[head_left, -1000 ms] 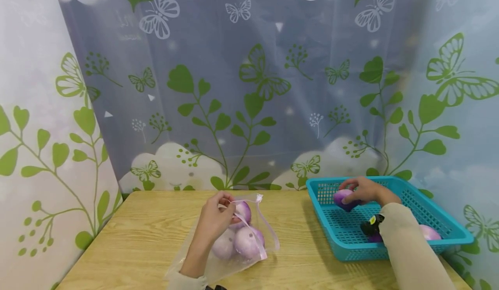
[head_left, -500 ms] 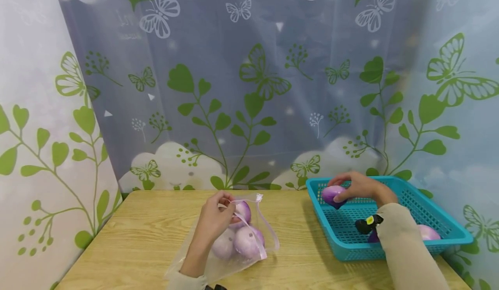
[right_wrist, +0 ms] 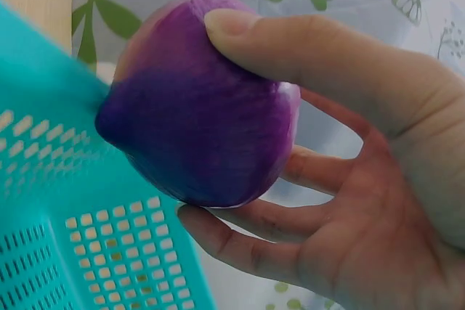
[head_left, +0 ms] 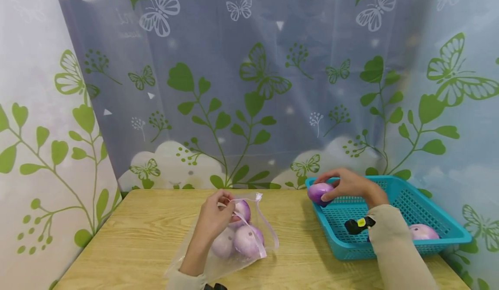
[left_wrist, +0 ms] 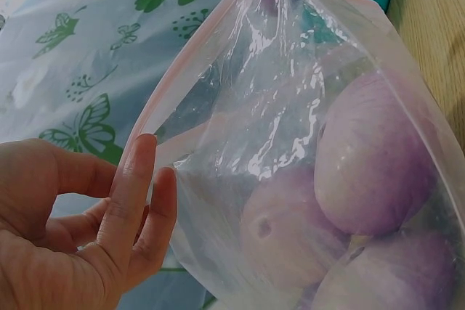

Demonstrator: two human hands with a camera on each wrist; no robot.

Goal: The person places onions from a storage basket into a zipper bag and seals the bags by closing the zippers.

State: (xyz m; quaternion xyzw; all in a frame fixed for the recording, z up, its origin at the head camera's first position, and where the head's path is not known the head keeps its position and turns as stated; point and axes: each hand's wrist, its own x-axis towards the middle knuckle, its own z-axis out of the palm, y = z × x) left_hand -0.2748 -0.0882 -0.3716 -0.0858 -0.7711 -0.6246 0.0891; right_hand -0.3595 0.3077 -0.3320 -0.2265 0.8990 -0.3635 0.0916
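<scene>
My right hand (head_left: 348, 188) holds a purple onion (head_left: 319, 192) over the left rim of the basket. In the right wrist view the thumb presses on the near side of the onion (right_wrist: 203, 107) and the fingers curl behind and below it. On the left, my left hand (head_left: 214, 216) pinches the edge of a clear zip bag (head_left: 195, 270) with a pink seal strip, its mouth parted. Inside the bag lie three pale purple onions (head_left: 249, 240), seen close through the plastic in the left wrist view.
A turquoise plastic basket (head_left: 343, 252) stands on the right of the wooden table (head_left: 148, 229). Another onion (head_left: 423, 232) lies in it, partly behind the right sleeve (head_left: 395, 238). A printed curtain (head_left: 234, 64) with leaves and butterflies hangs behind the table.
My right hand has lifted the onion and carried it left, from inside the basket to above its left rim. The left hand and the bag have stayed in place.
</scene>
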